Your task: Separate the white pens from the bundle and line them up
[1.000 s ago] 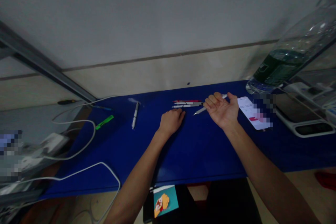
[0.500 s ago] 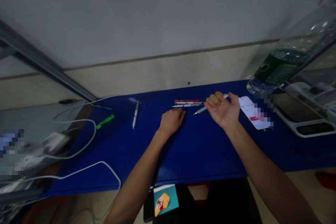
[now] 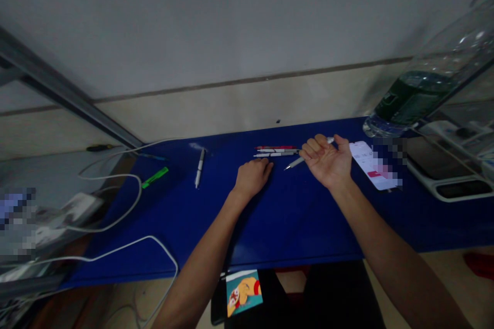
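Note:
My right hand (image 3: 326, 159), palm turned up with fingers curled, grips a white and grey pen (image 3: 295, 163). The pen's pointed tip faces left, and its other end shows by my thumb. Palm down on the blue table (image 3: 185, 236), my left hand (image 3: 252, 177) lies with loosely bent fingers and holds nothing visible. Just beyond its fingertips are a red pen (image 3: 274, 147) and white and grey pens (image 3: 275, 154), side by side. Another white and grey pen (image 3: 199, 168) lies apart to the left.
A bright green clip-like item (image 3: 155, 178) and white cables (image 3: 135, 216) lie at left. To the right are a lit phone (image 3: 372, 167), a large plastic bottle (image 3: 412, 95) and a scale-like device (image 3: 451, 169). A second lit screen (image 3: 244, 293) is below the table's front edge.
Both hands and the pens stay practically in place. The picture on the screen below the table edge has changed.

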Demonstrator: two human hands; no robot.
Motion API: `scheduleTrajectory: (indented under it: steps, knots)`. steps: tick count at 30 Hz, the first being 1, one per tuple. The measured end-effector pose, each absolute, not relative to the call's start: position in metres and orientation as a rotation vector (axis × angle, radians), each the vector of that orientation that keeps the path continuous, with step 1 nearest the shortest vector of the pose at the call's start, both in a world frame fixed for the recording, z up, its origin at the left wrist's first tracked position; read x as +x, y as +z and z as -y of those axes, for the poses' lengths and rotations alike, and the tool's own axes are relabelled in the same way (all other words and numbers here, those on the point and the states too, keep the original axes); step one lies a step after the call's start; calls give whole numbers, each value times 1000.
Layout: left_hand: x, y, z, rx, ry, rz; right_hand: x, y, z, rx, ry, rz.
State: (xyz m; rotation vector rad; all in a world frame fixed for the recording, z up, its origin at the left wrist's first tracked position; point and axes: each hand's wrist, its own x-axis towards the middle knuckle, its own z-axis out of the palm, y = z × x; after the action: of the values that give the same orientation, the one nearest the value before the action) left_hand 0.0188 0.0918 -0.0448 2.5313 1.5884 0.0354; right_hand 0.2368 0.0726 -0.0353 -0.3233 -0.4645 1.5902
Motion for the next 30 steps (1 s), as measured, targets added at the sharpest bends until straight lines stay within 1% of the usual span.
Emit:
scheduleTrajectory:
  steps: [10,26,30]
  knots:
    - [20,-46,-92,2525,34,-1602,236,-36,-74,-344,1617,477]
    - [21,-45,-92,2539,37,-1606,237,-35,-74,-369,1557,500]
    - [21,-45,-92,2542,43,-1609,237,-35,-74,-389,1593,507]
